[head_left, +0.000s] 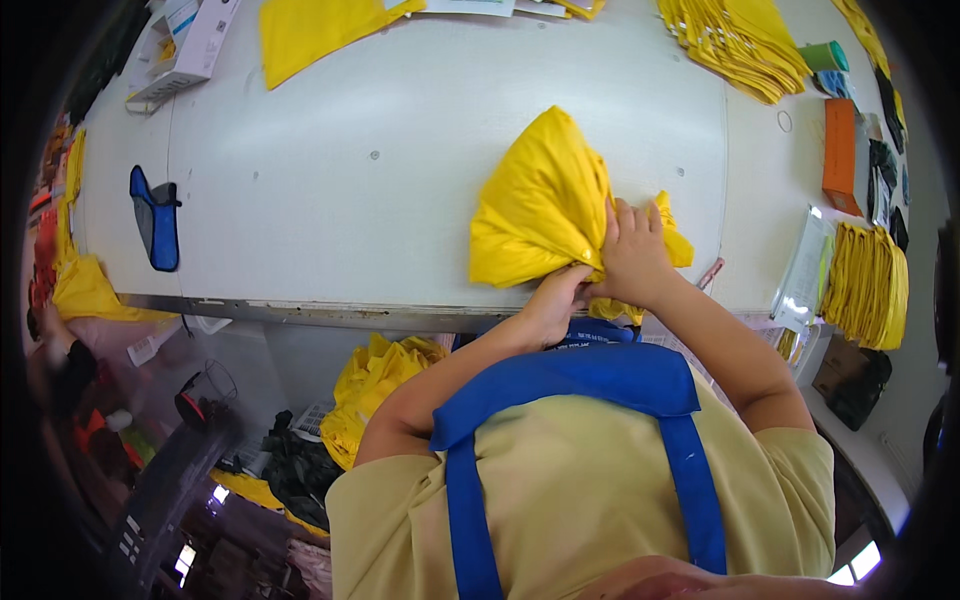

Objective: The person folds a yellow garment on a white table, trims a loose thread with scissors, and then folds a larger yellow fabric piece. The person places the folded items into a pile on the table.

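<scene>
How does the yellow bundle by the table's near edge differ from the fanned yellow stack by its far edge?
The bundle is bunched and puffed up, while the stack lies in flatter, overlapping layers. The bundle is being handled, whereas the stack lies untouched. The bundle shows whole apart from what is covered; the stack is cut off by the picture's top. Both are bright yellow.

White worktable (330,200) is catching bright, diffuse light; lower left is lying dim. Bright patch (866,560) is glaring at lower right. Fisheye is bowing outer edges; corners are showing black.
</scene>
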Tool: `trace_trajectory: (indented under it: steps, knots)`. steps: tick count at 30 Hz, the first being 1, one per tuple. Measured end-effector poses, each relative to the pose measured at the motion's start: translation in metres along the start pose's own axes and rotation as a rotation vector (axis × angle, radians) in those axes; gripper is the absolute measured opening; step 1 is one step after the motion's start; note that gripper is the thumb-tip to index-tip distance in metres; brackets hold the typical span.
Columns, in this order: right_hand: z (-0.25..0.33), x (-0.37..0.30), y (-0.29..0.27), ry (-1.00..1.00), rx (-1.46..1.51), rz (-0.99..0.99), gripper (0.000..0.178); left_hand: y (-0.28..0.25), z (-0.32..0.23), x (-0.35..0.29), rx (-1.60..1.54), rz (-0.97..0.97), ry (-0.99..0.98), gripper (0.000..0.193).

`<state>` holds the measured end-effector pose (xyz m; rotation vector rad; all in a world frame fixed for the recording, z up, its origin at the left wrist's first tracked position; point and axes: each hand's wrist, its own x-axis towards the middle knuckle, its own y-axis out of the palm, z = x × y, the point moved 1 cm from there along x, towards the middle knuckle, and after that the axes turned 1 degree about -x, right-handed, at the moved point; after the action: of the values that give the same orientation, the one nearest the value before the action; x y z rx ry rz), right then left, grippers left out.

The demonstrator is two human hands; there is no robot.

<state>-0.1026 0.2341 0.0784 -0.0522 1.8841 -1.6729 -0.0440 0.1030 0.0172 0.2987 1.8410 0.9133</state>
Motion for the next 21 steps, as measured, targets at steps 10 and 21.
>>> trace_trajectory:
  steps: [10, 21]
  knots:
    - [-0.035, 0.041, -0.028, 0.368, 0.657, 0.141, 0.079, -0.097, -0.268, -0.049, 1.338, -0.275, 0.244, 0.035]
    - [-0.057, 0.051, -0.032, 0.355, 0.888, 0.154, 0.081, -0.127, -0.376, 0.036, 2.084, -0.991, 0.694, 0.042]
